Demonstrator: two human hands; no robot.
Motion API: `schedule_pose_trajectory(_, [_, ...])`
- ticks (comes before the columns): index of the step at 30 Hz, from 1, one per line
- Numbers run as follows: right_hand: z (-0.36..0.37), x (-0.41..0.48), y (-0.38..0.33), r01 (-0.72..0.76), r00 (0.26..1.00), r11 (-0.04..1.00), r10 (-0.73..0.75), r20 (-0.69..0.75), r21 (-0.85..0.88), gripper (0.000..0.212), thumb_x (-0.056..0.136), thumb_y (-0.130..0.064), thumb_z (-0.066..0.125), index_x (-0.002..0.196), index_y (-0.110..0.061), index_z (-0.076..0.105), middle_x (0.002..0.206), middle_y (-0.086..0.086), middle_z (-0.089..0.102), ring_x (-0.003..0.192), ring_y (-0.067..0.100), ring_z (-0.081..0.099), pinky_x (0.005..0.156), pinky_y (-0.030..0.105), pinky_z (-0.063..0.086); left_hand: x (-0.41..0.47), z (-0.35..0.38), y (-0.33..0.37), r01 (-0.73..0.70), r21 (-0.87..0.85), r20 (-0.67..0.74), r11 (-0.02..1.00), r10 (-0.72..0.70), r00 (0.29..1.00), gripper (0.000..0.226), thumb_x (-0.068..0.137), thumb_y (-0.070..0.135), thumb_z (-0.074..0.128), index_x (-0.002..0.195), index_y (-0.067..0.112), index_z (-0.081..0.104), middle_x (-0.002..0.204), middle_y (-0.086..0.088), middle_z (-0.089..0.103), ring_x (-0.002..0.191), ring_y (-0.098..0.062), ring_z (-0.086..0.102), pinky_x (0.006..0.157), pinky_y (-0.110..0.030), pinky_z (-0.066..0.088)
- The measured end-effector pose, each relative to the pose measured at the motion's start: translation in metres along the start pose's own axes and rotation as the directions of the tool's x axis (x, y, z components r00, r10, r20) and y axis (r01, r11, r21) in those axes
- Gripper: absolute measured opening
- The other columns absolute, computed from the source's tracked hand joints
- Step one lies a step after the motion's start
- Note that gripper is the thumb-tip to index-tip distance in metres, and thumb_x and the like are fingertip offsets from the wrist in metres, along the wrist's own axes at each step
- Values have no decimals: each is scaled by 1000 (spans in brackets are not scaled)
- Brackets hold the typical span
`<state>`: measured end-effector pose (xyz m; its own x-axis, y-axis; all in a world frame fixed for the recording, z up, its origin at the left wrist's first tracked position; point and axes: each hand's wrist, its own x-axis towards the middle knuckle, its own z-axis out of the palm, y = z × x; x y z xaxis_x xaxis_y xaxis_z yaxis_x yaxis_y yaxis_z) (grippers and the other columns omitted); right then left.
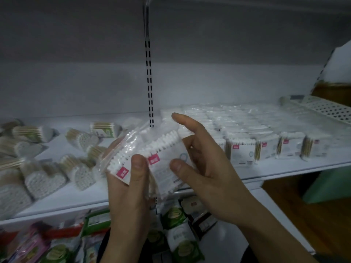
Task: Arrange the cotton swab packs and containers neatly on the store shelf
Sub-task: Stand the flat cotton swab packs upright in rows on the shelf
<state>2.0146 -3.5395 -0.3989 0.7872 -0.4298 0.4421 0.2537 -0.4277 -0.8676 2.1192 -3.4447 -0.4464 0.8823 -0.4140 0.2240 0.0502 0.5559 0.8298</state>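
While you are holding two flat clear plastic packs of white cotton swabs (pixel 163 149) just in front of the white store shelf (pixel 76 198), your left hand (pixel 129 190) is gripping them from about 7 o'clock. Its thumb is pressing on the front between two pink labels, and its other fingers are curling behind the plastic. Your right hand (pixel 207 168) is meeting the same packs from 3 o'clock. Its thumb is lying flat on the printed face of the nearer pack, its forefinger is pointing straight up past the swab tips, and its remaining fingers are sitting behind, so you are pinching that pack. The two packs are overlapping and tilting, their rows of white tips running up toward 1 o'clock.

At 9 o'clock of your hands, heart-shaped bundles of wooden-stick cotton swabs (pixel 45 181) are lying scattered on the shelf, some on their sides. At 3 o'clock, a row of upright pink-labelled swab packs (pixel 243 150) is standing side by side near the front edge, with more clear-wrapped packs behind. At 12 o'clock a white slotted upright (pixel 149 82) is rising up the back wall. At 6 o'clock, green and white packets (pixel 176 215) are lying on the lower shelf.
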Motion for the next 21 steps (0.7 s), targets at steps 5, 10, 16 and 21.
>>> schedule_pose_trajectory(5, [-26, 14, -8, -39, 996, 998, 43, -76, 48, 40, 86, 10, 70, 106, -16, 48, 104, 8, 73, 87, 31, 75, 66, 47, 63, 13, -18, -4, -17, 123, -55, 992, 23, 998, 80, 74, 67, 74, 141, 29, 55, 125, 0, 73, 113, -25, 71, 98, -63, 53])
schedule_pose_trajectory(10, [-53, 62, -26, -84, 985, 972, 48, -165, -217, 52, 79, 8, 77, 111, -18, 46, 93, 9, 74, 74, 22, 76, 58, 39, 63, 29, -35, -3, -36, 79, -125, 996, 46, 991, 67, 76, 59, 72, 134, 28, 60, 114, -2, 76, 101, -30, 74, 74, -49, 62])
schedule_pose_trajectory(16, [-51, 132, -17, -44, 999, 857, 31, -35, -513, 31, 80, -2, 78, 102, -21, 66, 87, -3, 74, 77, 11, 73, 71, 33, 62, 48, -45, 7, -116, 61, -72, 991, 120, 990, 57, 88, 50, 67, 139, 26, 58, 120, -6, 75, 106, -32, 74, 83, -52, 58])
schedule_pose_trajectory(21, [-18, 193, 6, -30, 989, 791, 112, 96, -611, 38, 85, -19, 71, 121, -18, 62, 108, 1, 71, 92, 20, 69, 86, 47, 58, 45, -43, -2, -188, 246, -73, 951, 212, 975, 44, 89, 46, 63, 130, 31, 56, 99, 31, 73, 94, 9, 70, 73, -8, 52])
